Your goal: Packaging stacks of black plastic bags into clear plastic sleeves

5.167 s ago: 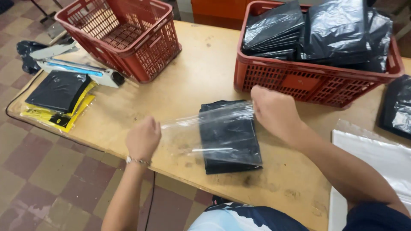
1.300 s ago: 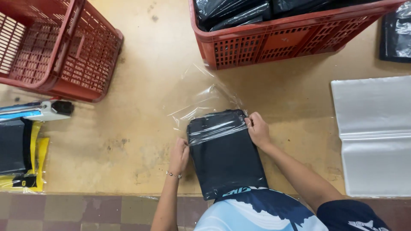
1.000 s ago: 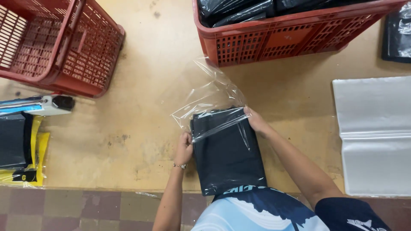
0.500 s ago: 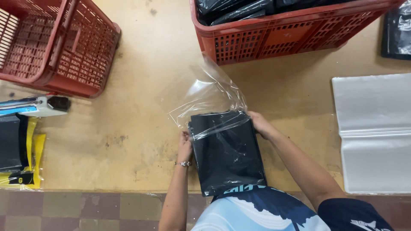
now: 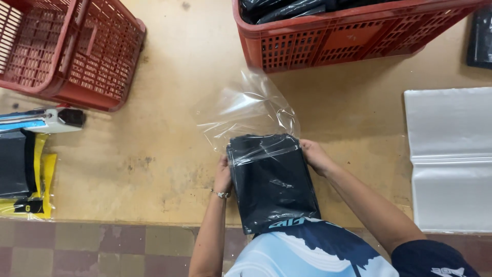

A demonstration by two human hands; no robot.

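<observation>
While I watch from the head view, both hands clamp one black garment (image 5: 271, 184) at lower centre of the frame: left hand (image 5: 223, 177) on its left edge, right hand (image 5: 313, 155) on its right edge, hands apart. The garment sits partly inside one clear bag (image 5: 246, 110), whose loose open end billows up toward the frame's middle. It lies on the table (image 5: 164, 154), near edge. Two red crates: crate one (image 5: 77, 56) upper left, looks empty; crate two (image 5: 348, 38) top right, holds black packed items, count unclear. One stack of clear sleeves (image 5: 451, 159) at right edge. One tape dispenser (image 5: 43, 119) and one yellow-backed black pack (image 5: 23, 174) at left edge. Nothing blocks the hands.
</observation>
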